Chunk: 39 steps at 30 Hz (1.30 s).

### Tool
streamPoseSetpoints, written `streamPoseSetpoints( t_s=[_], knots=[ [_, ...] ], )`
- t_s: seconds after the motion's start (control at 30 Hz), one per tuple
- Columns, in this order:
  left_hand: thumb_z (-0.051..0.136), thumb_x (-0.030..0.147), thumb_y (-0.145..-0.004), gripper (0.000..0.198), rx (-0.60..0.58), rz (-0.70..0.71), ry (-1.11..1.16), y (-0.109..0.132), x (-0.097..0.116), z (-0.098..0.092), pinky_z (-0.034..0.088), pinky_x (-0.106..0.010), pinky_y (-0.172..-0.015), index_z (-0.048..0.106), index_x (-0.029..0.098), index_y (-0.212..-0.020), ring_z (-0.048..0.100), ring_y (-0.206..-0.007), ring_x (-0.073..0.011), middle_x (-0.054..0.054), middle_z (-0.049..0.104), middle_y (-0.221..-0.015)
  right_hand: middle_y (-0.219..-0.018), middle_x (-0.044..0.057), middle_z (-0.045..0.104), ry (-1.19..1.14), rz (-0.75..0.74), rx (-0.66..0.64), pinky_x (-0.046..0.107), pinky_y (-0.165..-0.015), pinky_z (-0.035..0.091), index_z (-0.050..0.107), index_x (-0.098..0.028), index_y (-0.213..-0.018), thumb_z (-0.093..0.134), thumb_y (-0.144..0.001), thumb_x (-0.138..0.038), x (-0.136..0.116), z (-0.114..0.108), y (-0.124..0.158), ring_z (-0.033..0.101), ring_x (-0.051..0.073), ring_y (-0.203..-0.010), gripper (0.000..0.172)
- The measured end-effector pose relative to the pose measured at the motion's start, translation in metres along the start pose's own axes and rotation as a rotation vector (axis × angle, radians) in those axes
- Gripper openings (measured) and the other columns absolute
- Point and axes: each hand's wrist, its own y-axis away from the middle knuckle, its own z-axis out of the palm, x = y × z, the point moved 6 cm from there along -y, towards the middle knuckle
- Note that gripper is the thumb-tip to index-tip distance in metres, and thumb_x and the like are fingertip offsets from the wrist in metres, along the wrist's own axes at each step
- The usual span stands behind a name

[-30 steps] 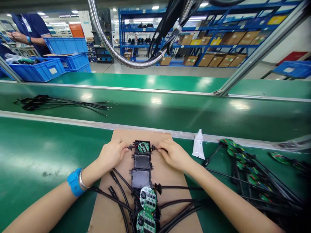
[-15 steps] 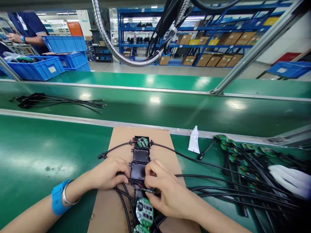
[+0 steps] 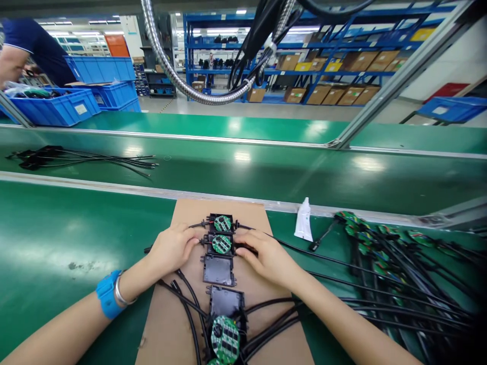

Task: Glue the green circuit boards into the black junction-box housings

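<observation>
A row of black plastic housings lies along a brown cardboard sheet (image 3: 182, 314). The far housing (image 3: 222, 222) and the second housing (image 3: 221, 244) each hold a round green circuit board with black cables out both sides. My left hand (image 3: 172, 249) pinches the cable at the second housing's left side. My right hand (image 3: 262, 255) grips the cable end at its right side. Two empty housings (image 3: 218, 269) lie nearer me, followed by another green board (image 3: 225, 338) with cables.
A white tube (image 3: 303, 221) lies right of the cardboard, beside a heap of green boards with black cables (image 3: 384, 248). A bundle of black cables (image 3: 76, 158) lies on the far conveyor belt. Blue bins (image 3: 57, 106) and a person stand at the far left.
Both hands carried a green board with its cables from near me up to the second housing, where it now sits. A second empty housing now shows near me.
</observation>
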Motion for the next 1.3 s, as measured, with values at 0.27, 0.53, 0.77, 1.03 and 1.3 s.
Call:
streamPoseSetpoints(
  t_s=[0.27,0.53,0.77,1.03,1.3],
  knots=[
    [0.056,0.028,-0.088,0.014,-0.205,0.282,0.339,0.040,0.045,-0.013,0.045,-0.032,-0.083,0.060,0.020,-0.098,0.056,-0.091,-0.0199,-0.005,0.063,-0.095,-0.090,0.008,0.056,-0.118,-0.018,-0.153,0.041,-0.079,0.046,0.062,-0.020,-0.089,0.060,-0.082,-0.035,-0.072,-0.002,0.032,0.050,0.024,-0.091,0.017],
    [0.057,0.026,-0.090,0.009,-0.352,0.337,0.496,0.062,0.049,-0.002,0.045,-0.025,-0.077,0.064,0.021,-0.087,0.062,-0.084,-0.0156,-0.001,0.068,-0.087,-0.093,0.004,0.050,-0.192,-0.061,-0.243,0.033,-0.074,0.042,0.054,-0.020,-0.075,0.067,-0.071,-0.021,-0.105,0.024,0.056,0.047,0.021,-0.089,0.013],
    [0.045,0.026,-0.094,0.018,-0.101,0.147,0.347,0.043,0.037,-0.016,0.045,-0.026,-0.074,0.062,0.019,-0.091,0.062,-0.080,-0.0166,-0.002,0.068,-0.087,-0.098,0.004,0.058,-0.260,0.144,-0.236,0.031,-0.075,0.047,0.050,-0.022,-0.106,0.056,-0.080,-0.016,-0.061,-0.010,0.047,0.055,0.017,-0.084,0.027],
    [0.047,0.027,-0.092,0.019,-0.045,0.125,0.031,0.037,0.026,-0.002,0.045,-0.029,-0.070,0.060,0.019,-0.081,0.061,-0.078,-0.0194,-0.004,0.065,-0.082,-0.101,0.009,0.058,0.013,-0.058,-0.066,0.035,-0.080,0.050,0.057,-0.020,-0.099,0.037,-0.088,-0.007,-0.042,0.008,0.039,0.056,0.020,-0.094,0.027],
    [0.047,0.022,-0.092,0.018,0.114,0.276,0.114,0.046,0.028,-0.017,0.041,-0.027,-0.064,0.051,0.019,-0.075,0.053,-0.069,-0.0164,-0.001,0.058,-0.073,-0.109,0.009,0.061,0.042,-0.143,0.046,0.035,-0.087,0.052,0.056,-0.019,-0.114,0.039,-0.090,-0.006,-0.041,0.011,0.041,0.058,0.020,-0.103,0.033]
  ],
)
